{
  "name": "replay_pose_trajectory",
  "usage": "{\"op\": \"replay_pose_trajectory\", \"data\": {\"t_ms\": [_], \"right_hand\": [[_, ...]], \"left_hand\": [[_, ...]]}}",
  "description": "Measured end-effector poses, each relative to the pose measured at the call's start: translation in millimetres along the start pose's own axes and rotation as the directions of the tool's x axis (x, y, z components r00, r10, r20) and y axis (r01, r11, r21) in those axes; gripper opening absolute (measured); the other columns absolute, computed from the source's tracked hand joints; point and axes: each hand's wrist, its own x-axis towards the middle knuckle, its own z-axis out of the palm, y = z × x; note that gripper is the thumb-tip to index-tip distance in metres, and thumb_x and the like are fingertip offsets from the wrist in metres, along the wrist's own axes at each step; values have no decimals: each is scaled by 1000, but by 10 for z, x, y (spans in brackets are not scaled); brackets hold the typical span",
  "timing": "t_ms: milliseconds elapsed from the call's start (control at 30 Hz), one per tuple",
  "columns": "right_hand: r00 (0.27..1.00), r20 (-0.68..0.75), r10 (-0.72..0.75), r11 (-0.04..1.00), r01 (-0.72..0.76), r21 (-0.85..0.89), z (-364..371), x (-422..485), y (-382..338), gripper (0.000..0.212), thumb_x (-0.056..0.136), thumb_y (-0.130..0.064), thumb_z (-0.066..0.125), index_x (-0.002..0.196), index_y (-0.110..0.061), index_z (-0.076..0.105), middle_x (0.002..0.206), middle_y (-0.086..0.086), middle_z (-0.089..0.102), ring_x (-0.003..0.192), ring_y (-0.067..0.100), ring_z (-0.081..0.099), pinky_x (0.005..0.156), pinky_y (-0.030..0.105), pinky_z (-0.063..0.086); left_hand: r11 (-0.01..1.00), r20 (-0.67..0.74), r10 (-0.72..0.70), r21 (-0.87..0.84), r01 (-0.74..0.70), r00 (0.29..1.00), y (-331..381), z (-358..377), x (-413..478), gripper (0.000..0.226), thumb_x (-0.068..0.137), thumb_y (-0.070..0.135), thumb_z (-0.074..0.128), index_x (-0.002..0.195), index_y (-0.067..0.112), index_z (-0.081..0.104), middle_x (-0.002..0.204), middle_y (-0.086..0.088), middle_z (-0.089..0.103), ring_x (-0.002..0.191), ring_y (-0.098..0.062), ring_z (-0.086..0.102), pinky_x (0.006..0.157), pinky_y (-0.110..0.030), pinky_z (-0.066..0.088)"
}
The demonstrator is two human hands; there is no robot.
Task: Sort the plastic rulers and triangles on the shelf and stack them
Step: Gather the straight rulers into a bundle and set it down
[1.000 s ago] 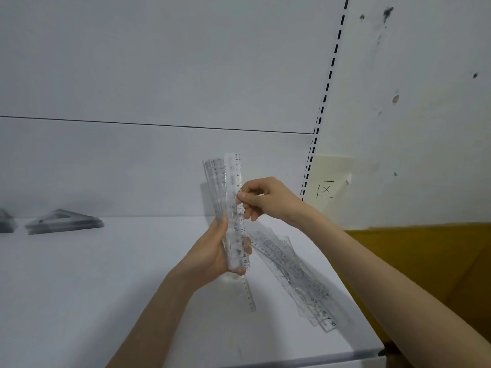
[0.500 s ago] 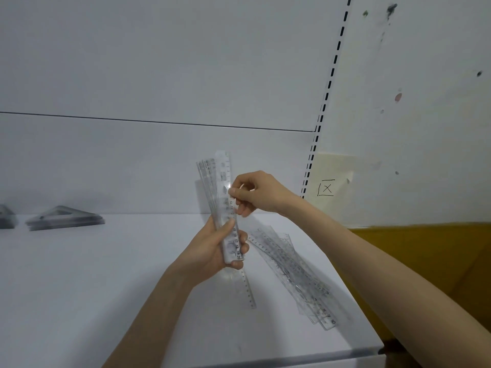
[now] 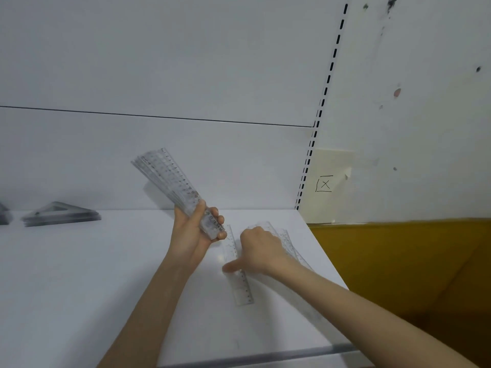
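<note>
Right hand (image 3: 261, 252) now down on ruler (image 3: 243, 290)

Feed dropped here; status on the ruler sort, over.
Left hand grips ruler bundle. Right hand on single ruler on shelf, grip unclear. Loose rulers beside it; triangle stack far left.

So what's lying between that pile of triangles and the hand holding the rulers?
Nothing: the head view shows only bare shelf between the triangle pile and the left hand gripping the ruler bundle.

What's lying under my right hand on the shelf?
The right hand touches a single clear ruler on the shelf; a loose ruler pile runs beneath it. Their covered middles are hidden.
</note>
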Motion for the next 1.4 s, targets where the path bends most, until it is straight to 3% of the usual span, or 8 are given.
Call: {"op": "replay_pose_trajectory", "data": {"t_ms": [100,267,467,767,900,1133,1300,1400], "right_hand": [[1000,8,26,995,-27,95,2,12,-57,49,73,-39,77,67,-16,33,84,2,45,81,24,49,52,27,34],[997,55,59,971,-70,227,45,96,-106,38,72,-18,77,68,-14,39,90,9,57,80,25,58,58,29,40],[997,-28,77,940,-63,335,167,9,-27,31,70,-26,79,81,0,67,85,12,69,82,25,66,67,35,53],[991,-123,46,940,-2,341,229,-477,130,30,70,-33,80,73,-8,64,71,3,66,69,16,59,67,36,52],[991,-134,22,952,20,305,259,-804,190,33,72,-44,78,74,-16,60,66,-6,58,63,9,51,62,30,47],[993,-108,54,998,-52,19,251,-1188,202,60,75,-72,59,98,-17,52,91,0,60,83,18,58,73,33,52],[990,-133,-35,974,4,-226,177,-1329,117,59,85,-71,41,88,-13,47,67,-1,43,69,16,50,57,26,37],[991,-136,-8,991,-11,-137,100,-1369,122,60,91,-67,31,77,-12,48,63,-1,47,64,16,53,58,25,44]], "left_hand": [[1000,-8,10,3,-10,1000,-5,9,-3,7,101,15,41,99,21,38,71,-8,53,62,-20,53,46,-29,41],[1000,-10,4,4,-4,1000,-22,0,-8,8,100,15,41,100,21,36,72,-8,52,62,-20,55,47,-29,42],[999,2,-26,19,26,1000,-34,19,-24,8,100,16,43,100,23,38,73,-9,53,64,-21,55,47,-30,42],[993,15,-101,58,100,995,-26,186,-138,12,100,18,43,107,27,40,73,-8,52,63,-21,55,49,-30,43],[991,54,-129,30,127,990,46,300,-303,9,100,19,43,103,27,41,73,-7,52,63,-20,54,49,-28,42],[984,82,-163,-55,167,983,-12,324,-702,7,101,19,43,104,25,41,74,-8,52,63,-20,55,48,-28,43],[988,87,-148,-28,151,985,-32,353,-835,7,100,20,43,103,27,43,73,-7,53,63,-20,54,48,-28,42],[989,97,-147,0,147,984,-33,347,-873,8,100,21,44,104,28,43,73,-7,53,63,-20,54,48,-27,42]]}}
